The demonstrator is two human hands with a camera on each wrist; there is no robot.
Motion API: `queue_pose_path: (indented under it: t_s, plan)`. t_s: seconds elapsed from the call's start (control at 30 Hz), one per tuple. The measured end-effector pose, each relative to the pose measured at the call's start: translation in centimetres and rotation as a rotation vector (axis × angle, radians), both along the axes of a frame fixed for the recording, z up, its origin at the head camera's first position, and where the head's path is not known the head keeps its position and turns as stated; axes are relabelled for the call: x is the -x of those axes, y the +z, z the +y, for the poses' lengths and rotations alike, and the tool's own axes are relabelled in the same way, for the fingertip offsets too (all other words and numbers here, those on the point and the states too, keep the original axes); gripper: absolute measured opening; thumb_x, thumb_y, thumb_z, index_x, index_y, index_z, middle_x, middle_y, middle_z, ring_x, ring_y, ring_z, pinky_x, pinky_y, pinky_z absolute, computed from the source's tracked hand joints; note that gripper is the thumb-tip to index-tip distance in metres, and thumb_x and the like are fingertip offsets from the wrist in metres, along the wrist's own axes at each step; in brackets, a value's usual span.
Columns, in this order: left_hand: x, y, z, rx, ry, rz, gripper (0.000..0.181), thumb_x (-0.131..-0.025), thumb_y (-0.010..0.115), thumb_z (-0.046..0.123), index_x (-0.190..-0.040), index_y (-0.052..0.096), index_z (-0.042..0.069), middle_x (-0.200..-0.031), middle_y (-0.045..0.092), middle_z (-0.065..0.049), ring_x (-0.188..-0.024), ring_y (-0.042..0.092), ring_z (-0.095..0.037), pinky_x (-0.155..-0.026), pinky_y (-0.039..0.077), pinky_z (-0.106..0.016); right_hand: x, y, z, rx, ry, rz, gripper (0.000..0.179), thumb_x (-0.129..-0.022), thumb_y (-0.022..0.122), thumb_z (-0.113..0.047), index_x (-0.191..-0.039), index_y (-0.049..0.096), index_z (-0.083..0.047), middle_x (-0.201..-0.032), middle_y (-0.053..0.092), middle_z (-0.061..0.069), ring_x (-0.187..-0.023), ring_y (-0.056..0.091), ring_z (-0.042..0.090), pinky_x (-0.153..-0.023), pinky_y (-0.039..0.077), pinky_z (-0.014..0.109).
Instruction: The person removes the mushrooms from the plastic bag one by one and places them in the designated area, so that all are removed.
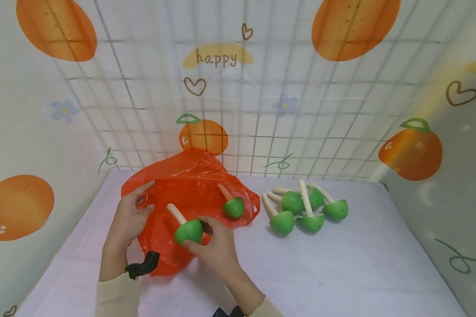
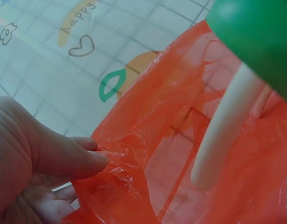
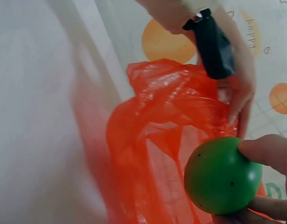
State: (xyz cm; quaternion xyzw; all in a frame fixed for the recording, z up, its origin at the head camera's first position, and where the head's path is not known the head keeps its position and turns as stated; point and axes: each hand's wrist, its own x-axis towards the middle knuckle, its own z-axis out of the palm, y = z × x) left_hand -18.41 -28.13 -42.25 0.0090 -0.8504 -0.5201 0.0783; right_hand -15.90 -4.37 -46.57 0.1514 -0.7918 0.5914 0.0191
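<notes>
My right hand (image 1: 222, 248) grips a toy mushroom (image 1: 189, 232) by its green, dark-dotted dome cap, with the pale stem pointing up and left. It is held over the wide mouth of a red plastic bag (image 1: 194, 165). At the bag's left side, my left hand (image 1: 127, 218) pinches the thin rim between thumb and fingers, as the left wrist view shows. A second green-capped mushroom (image 1: 234, 208) lies at the bag's right part, its stem tinted red by the plastic. The right wrist view shows the held cap (image 3: 222, 177) from above, its stem hidden.
Right of the bag, several more green-capped mushrooms (image 1: 311, 223) lie in a loose cluster on the white tabletop (image 1: 341, 273). Behind stands a white wire grid (image 1: 333, 149) covered by a printed sheet with oranges; similar printed walls rise at both sides.
</notes>
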Motion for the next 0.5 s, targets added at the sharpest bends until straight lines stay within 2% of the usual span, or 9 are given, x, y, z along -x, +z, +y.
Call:
queue_pose_path:
  t_s: [0.13, 0.3, 0.5]
  plan:
    - [0.0, 0.0, -0.1, 0.013, -0.003, 0.009, 0.062, -0.101, 0.056, -0.007, -0.16, 0.046, 0.01, -0.163, 0.04, -0.019, -0.147, 0.04, -0.047, -0.111, 0.045, -0.057, -0.1, 0.6, 0.9, -0.003, -0.003, 0.026, 0.058, -0.08, 0.091, -0.017, -0.13, 0.067, 0.002, -0.12, 0.073, 0.009, -0.11, 0.072, 0.028, -0.1, 0.058, 0.05]
    - [0.0, 0.0, 0.0, 0.003, -0.004, -0.001, 0.063, -0.101, 0.057, -0.007, -0.16, 0.045, 0.012, -0.163, 0.04, -0.019, -0.146, 0.041, -0.048, -0.107, 0.048, -0.056, -0.2, 1.3, 2.3, -0.008, -0.017, 0.044, 0.056, -0.081, 0.091, -0.019, -0.13, 0.068, -0.001, -0.12, 0.073, 0.007, -0.111, 0.072, 0.026, -0.1, 0.058, 0.048]
    - [0.0, 0.2, 0.1, 0.015, -0.012, -0.019, 0.064, -0.101, 0.056, -0.007, -0.161, 0.044, 0.014, -0.164, 0.039, -0.019, -0.147, 0.04, -0.048, -0.11, 0.046, -0.057, -0.4, 2.4, 4.3, -0.005, -0.059, 0.079, 0.057, -0.08, 0.091, -0.014, -0.13, 0.068, 0.0, -0.121, 0.074, 0.007, -0.112, 0.073, 0.026, -0.101, 0.058, 0.044]
